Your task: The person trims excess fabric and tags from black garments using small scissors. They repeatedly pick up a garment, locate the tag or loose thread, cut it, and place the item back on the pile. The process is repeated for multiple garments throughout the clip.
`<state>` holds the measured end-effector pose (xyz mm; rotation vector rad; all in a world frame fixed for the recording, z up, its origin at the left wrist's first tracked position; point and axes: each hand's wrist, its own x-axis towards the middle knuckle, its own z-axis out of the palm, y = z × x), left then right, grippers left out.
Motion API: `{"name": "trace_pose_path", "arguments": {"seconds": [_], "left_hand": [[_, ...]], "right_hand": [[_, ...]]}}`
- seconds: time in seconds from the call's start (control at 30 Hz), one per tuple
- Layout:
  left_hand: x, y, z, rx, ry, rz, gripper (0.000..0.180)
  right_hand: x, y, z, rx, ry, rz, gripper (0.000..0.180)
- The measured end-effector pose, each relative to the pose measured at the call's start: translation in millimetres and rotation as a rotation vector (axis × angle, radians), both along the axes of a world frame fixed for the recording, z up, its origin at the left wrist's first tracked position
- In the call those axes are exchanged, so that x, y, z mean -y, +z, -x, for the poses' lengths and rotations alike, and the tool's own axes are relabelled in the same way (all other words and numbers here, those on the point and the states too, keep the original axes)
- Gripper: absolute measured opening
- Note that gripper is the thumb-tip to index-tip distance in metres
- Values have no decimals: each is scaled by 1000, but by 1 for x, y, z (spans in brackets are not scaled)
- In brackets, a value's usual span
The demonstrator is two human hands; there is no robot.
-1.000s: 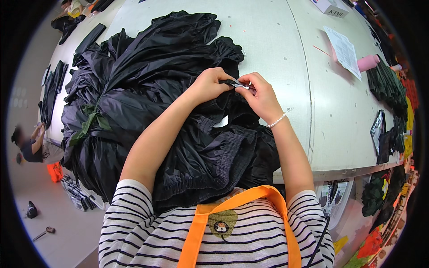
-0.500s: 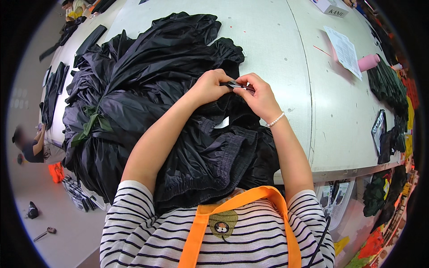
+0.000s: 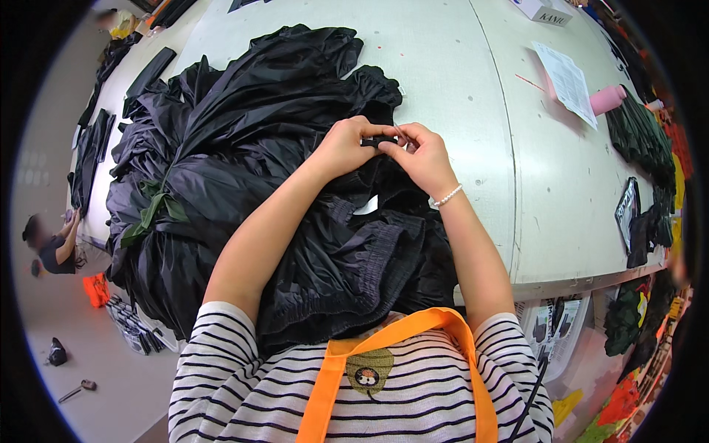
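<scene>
A large heap of black garments [image 3: 244, 159] with gathered elastic edges lies on the white table in front of me. Over its right side my left hand [image 3: 346, 150] is closed, pinching a small black edge of cloth [image 3: 379, 141] between thumb and fingers. My right hand [image 3: 427, 156] meets it there, its thumb touching the same edge. A small metal tool, apparently thread snips [image 3: 403, 136], is tucked in the right fingers; most of it is hidden. A white label [image 3: 367, 205] shows on the cloth below the hands, and a green strip [image 3: 151, 210] is tied round the heap's left part.
On the table's right lie a paper sheet [image 3: 565, 83], a pink thread cone [image 3: 607, 100], dark green cloth [image 3: 644, 136] and a packaged item [image 3: 628, 214]. A white box [image 3: 543, 11] stands at the far right. Another person [image 3: 55, 244] is at the left. A plastic bin [image 3: 557, 332] sits under the table edge.
The metal blades showing between my hands have drawn back into my right hand. The right fingers have shifted slightly left, and the black edge now shows between the hands.
</scene>
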<state>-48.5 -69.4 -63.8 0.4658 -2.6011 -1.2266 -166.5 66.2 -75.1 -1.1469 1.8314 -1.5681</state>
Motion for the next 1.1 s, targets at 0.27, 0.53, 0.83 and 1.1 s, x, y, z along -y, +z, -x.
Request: {"name": "trace_pose_path", "arguments": {"seconds": [0.27,0.53,0.83,1.1], "left_hand": [[-3,5,-1,5,-7,18,47],[-3,8,0,63,5,-7,46],[0,4,-2,-15,15,-16,41],[2,4,2,35,34,-76,37]], "right_hand": [[-4,-2,3,592,-233,40,10],[-15,5,-2,144,-23,9,15],[-8,-11,25,327,-521,96,29],[-29,3,-7,-250,-92,-50,21]]}}
